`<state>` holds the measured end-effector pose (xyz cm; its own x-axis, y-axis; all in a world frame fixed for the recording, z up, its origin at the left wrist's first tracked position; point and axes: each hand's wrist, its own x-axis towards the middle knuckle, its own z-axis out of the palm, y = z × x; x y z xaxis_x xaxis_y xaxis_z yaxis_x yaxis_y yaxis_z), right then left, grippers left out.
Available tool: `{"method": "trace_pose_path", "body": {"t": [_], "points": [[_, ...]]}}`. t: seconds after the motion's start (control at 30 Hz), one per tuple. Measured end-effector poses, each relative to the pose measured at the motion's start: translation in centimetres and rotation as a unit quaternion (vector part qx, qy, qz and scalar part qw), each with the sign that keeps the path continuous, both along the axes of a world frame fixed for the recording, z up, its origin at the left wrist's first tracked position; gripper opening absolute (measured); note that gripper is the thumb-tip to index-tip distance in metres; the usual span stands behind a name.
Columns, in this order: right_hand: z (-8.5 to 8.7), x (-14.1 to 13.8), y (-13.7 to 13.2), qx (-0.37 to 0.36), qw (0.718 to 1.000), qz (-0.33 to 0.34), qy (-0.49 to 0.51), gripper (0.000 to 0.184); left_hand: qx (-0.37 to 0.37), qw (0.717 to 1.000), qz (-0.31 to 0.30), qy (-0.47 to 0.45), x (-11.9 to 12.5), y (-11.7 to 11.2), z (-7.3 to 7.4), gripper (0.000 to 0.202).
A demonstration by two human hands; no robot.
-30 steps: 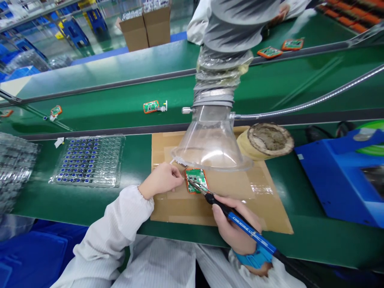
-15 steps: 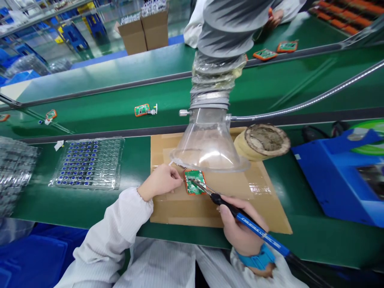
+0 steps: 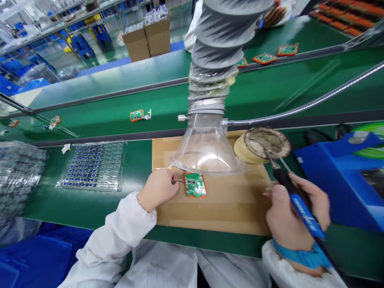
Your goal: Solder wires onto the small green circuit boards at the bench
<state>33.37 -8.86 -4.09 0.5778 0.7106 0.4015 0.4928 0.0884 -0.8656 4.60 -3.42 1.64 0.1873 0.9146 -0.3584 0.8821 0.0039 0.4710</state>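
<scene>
Crowding the near bench are a clear fume hood (image 3: 207, 146) on its grey duct, hanging just above and behind the circuit board (image 3: 195, 184), a tray of small blue parts (image 3: 94, 165) to the left, a stack of clear trays (image 3: 18, 172) at the far left, and a blue machine (image 3: 339, 180) on the right. A flexible metal hose (image 3: 300, 106) runs from the hood's neck off to the right. The board lies flat on a cardboard sheet (image 3: 228, 204), near its left half.

The left hand (image 3: 159, 188) is pinched shut on a thin wire (image 3: 177, 181) that reaches the board's left edge. The right hand (image 3: 295, 218) is clenched around a blue soldering iron (image 3: 300, 204), whose tip rests on the stained cleaning pad (image 3: 267, 142) at the sheet's far right corner. Another board (image 3: 137, 115) sits on the conveyor belt beyond.

Half a second ago the iron's tip was on the board. It has since swung right to the pad, leaving the board uncovered. The left hand stays at the board's edge, and the board on the belt has drifted a little left.
</scene>
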Motion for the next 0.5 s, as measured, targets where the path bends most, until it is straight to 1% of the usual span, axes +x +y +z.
{"method": "trace_pose_path", "body": {"t": [0.03,0.07,0.1,0.17,0.23,0.27,0.3,0.33,0.43,0.5], "points": [[0.0,-0.2,0.0,-0.010,1.000,-0.001,-0.001,0.039,0.029,0.999,-0.001,0.026,-0.2,0.0,0.1,0.012],[0.1,-0.4,0.1,-0.014,1.000,-0.004,-0.001,0.038,0.035,0.999,-0.001,0.029,-0.6,0.2,0.3,0.012],[0.2,-0.7,0.1,-0.006,1.000,-0.008,0.001,0.037,0.018,1.000,-0.001,0.003,-1.1,0.6,0.4,0.012],[0.5,-1.3,0.0,0.021,1.000,-0.022,0.004,0.033,-0.067,0.992,0.015,-0.105,-2.4,2.1,0.5,0.011],[1.1,-1.7,0.1,0.030,0.999,-0.025,0.026,0.030,-0.153,0.963,0.069,-0.209,-3.8,4.5,0.4,0.011],[1.4,-1.9,0.1,0.024,0.998,-0.026,0.042,0.029,-0.168,0.952,0.097,-0.234,-4.4,5.9,0.3,0.012],[1.6,-2.1,0.0,0.016,0.998,-0.027,0.058,0.027,-0.160,0.950,0.120,-0.239,-4.9,7.4,0.2,0.014],[1.9,-2.1,0.0,0.008,0.997,-0.026,0.071,0.027,-0.130,0.955,0.136,-0.229,-5.3,9.0,0.1,0.016],[2.4,-2.1,0.0,-0.015,0.997,-0.012,0.080,0.024,0.012,0.973,0.159,-0.168,-5.9,13.9,-0.1,0.022],[2.3,-1.7,0.1,-0.024,0.997,-0.002,0.078,0.020,0.099,0.970,0.184,-0.127,-6.3,16.7,0.0,0.027]]}}
